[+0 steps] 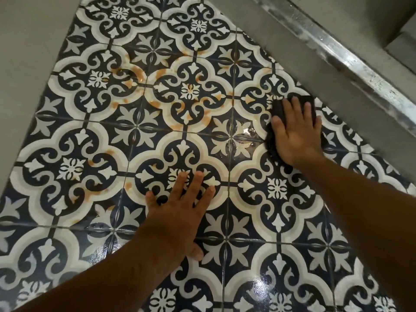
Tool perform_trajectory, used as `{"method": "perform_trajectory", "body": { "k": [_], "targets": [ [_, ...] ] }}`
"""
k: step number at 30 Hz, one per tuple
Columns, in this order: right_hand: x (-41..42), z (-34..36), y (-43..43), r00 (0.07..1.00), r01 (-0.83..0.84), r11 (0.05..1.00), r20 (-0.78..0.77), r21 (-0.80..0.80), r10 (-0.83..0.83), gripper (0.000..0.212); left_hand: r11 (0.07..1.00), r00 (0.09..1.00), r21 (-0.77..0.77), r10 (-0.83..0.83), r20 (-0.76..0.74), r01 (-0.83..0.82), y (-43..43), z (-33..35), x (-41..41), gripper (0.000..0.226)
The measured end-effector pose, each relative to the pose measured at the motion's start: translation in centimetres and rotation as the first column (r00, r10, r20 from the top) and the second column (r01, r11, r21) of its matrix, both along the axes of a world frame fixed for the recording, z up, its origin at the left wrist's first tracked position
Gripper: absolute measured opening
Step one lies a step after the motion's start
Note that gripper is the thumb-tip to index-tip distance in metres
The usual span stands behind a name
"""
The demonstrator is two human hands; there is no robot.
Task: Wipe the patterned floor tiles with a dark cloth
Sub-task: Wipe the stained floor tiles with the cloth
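Note:
Navy-and-white patterned floor tiles (139,122) fill the view. Orange-brown stains (162,74) are scattered over the middle tiles. My right hand (295,134) lies flat, fingers spread, pressing a dark cloth (309,102) onto a tile at the right, near the wall base. The cloth shows above the fingertips and beside the thumb. A wet sheen (244,134) lies just left of the cloth. My left hand (177,212) rests flat on the tiles at lower centre, fingers apart, holding nothing.
A grey wall (24,64) borders the tiles on the left. On the right runs a grey ledge (315,64) with a scuffed metal strip (351,57) along it. The near tiles at the bottom look glossy and wet.

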State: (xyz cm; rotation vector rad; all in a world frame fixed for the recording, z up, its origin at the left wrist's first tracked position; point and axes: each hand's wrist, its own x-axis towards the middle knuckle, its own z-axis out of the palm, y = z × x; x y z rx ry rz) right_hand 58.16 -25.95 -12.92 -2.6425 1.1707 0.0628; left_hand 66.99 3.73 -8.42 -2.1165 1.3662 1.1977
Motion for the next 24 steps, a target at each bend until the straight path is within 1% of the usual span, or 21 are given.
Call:
{"method": "perform_trajectory", "body": {
  "k": [2,3,7,9,10,12,15,16,17,20,21,22,24],
  "targets": [
    [-1.3,0.3,-0.3,0.997,-0.074,0.997,-0.003,-0.003,0.074,0.066,1.000,1.000,-0.011,0.002,-0.001,-0.002,0.1,0.0,0.0,0.132],
    [-1.5,0.5,-0.7,0.997,-0.076,0.997,-0.011,-0.005,0.076,0.066,1.000,1.000,-0.022,0.002,0.000,-0.002,0.2,-0.1,0.0,0.132],
    [1.7,0.2,-2.1,0.995,0.100,0.995,-0.012,-0.006,-0.100,0.065,0.999,1.000,-0.047,0.010,0.004,-0.010,0.6,-0.5,-0.1,0.134],
    [4.3,-0.1,-2.0,0.993,0.118,0.993,-0.018,-0.007,-0.118,0.066,0.998,1.000,-0.057,0.012,0.013,-0.011,0.6,-0.7,-0.2,0.136],
    [5.3,-0.1,-1.7,0.996,0.087,0.996,-0.018,-0.008,-0.087,0.065,0.998,1.000,-0.059,0.010,0.016,-0.009,0.7,-0.7,-0.2,0.136],
    [6.1,-0.1,-0.9,0.999,-0.034,0.999,-0.010,-0.008,0.034,0.065,0.999,1.000,-0.049,0.016,0.008,-0.016,0.7,-0.8,-0.1,0.136],
    [4.6,0.0,-0.6,0.971,-0.240,0.971,-0.006,-0.020,0.240,0.065,0.999,1.000,-0.036,0.014,-0.002,-0.014,0.5,-0.8,0.1,0.135],
    [4.1,0.0,-1.0,0.964,-0.266,0.964,-0.005,-0.025,0.266,0.065,0.999,1.000,-0.039,0.012,0.000,-0.012,0.5,-0.7,0.1,0.135],
    [3.9,0.0,-1.6,0.969,-0.247,0.969,0.000,-0.026,0.248,0.065,0.999,1.000,-0.044,0.011,-0.001,-0.011,0.6,-0.7,0.1,0.135],
    [5.7,-0.1,-2.3,0.999,-0.050,0.999,0.007,0.008,0.050,0.064,0.999,1.000,-0.047,0.006,-0.003,-0.007,0.6,-0.6,0.1,0.135],
    [6.6,-0.2,-1.9,1.000,-0.024,1.000,-0.001,0.015,0.024,0.065,0.999,1.000,-0.048,0.005,0.000,-0.005,0.7,-0.6,0.1,0.135],
    [7.4,-0.2,-1.2,0.999,-0.041,0.999,-0.010,0.011,0.041,0.065,0.999,1.000,-0.050,0.004,0.003,-0.004,0.7,-0.5,0.0,0.135],
    [8.1,0.0,0.8,0.988,-0.155,0.988,-0.012,-0.002,0.155,0.065,0.999,1.000,-0.052,0.008,0.002,-0.008,0.7,-0.5,0.1,0.134]
  ]
}}
